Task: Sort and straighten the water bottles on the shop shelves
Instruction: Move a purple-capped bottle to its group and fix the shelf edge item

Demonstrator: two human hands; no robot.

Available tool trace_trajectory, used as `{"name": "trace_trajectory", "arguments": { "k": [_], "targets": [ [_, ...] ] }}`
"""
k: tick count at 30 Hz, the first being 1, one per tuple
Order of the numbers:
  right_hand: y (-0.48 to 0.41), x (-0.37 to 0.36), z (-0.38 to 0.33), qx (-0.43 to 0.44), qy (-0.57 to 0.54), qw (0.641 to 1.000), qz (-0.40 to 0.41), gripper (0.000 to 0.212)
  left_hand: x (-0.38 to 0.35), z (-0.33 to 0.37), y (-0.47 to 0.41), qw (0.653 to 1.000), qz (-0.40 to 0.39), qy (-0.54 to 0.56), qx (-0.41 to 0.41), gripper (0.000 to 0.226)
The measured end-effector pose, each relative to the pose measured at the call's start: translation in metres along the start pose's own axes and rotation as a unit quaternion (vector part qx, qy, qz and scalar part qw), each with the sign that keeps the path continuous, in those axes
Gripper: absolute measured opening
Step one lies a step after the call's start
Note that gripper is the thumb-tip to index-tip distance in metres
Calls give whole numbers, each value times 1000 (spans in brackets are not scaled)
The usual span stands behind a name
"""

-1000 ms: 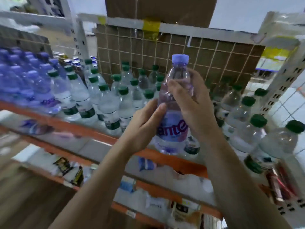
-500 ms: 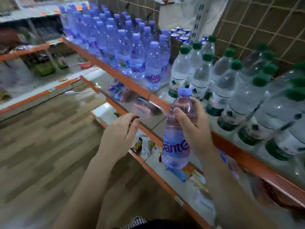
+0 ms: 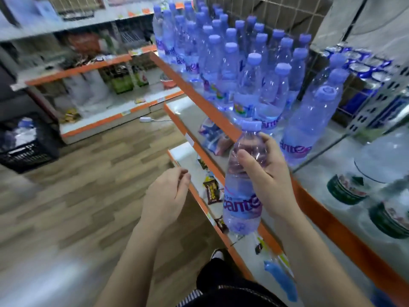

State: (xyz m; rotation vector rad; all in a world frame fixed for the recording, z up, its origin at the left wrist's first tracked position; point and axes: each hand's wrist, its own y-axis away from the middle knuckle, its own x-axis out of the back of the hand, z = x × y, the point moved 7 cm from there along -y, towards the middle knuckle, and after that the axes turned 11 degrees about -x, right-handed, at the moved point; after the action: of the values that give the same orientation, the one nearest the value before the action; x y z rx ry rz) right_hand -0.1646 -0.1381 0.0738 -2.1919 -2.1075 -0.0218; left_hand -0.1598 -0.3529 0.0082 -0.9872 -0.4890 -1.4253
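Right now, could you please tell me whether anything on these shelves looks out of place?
One purple-capped bottle is off the shelf, gripped in the right hand in front of the orange shelf edge. Snack packets lie loose on a lower shelf, and a white corded object lies on the floor.

**Head view, angled down along the shelves**

A single wide-angle camera sits on the person's head, tilted forward and down. Both forearms reach in from the bottom edge. The left hand (image 3: 166,196) and the right hand (image 3: 270,176), which grips a bottle (image 3: 241,209), are close to the lens at centre. The shelf (image 3: 194,94) runs diagonally up the right side, and the floor (image 3: 66,196) fills the left. The edges are bent and blurred.
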Motion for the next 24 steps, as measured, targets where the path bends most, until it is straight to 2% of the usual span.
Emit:
{"name": "trace_trajectory", "arguments": {
  "k": [7,11,16,20,24],
  "targets": [
    [-111,-14,-31,31,-5,1000,0,29,6,-22,-127,999,34,-1,-37,47],
    [-150,-10,-56,48,-19,998,20,22,9,-20,-194,994,42,-6,-99,55],
    [-191,-7,-88,58,-17,995,73,22,25,-11,-286,980,79,-20,-179,49],
    [-233,-12,-108,76,-21,988,129,31,35,-17,-361,964,98,-10,-248,47],
    [-274,-17,-127,94,-30,973,207,16,43,-13,-425,936,110,5,-333,41]
  ]
}}
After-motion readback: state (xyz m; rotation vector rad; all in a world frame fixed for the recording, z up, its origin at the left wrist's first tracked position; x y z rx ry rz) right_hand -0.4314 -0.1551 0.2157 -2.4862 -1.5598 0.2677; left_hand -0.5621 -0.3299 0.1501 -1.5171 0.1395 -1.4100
